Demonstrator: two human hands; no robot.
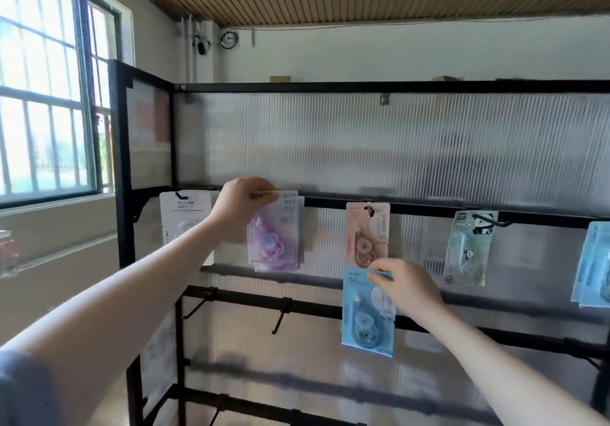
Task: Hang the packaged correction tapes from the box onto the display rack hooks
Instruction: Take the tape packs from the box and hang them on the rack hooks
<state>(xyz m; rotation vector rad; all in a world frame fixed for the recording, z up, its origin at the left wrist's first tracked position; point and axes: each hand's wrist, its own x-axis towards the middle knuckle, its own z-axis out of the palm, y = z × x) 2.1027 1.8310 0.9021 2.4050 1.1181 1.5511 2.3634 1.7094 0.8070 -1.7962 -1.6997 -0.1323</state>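
My left hand (pixel 242 206) pinches the top edge of a purple correction tape pack (pixel 275 237) against the upper black rail (pixel 412 209) of the display rack. My right hand (pixel 404 285) grips the top of a blue correction tape pack (pixel 364 316), held in the air just below a hanging pink pack (pixel 367 232). A white pack (pixel 185 216) hangs at the rail's left end. A panda pack (pixel 468 249) hangs further right, and another blue pack (pixel 594 265) shows at the right edge. The box is out of view.
Bare black hooks (pixel 280 318) stick out from the lower rail (pixel 257 300), with more rails below. Ribbed translucent panels back the rack. A barred window (pixel 46 95) fills the left wall. The rack's folded side panel (pixel 145 128) stands at the left.
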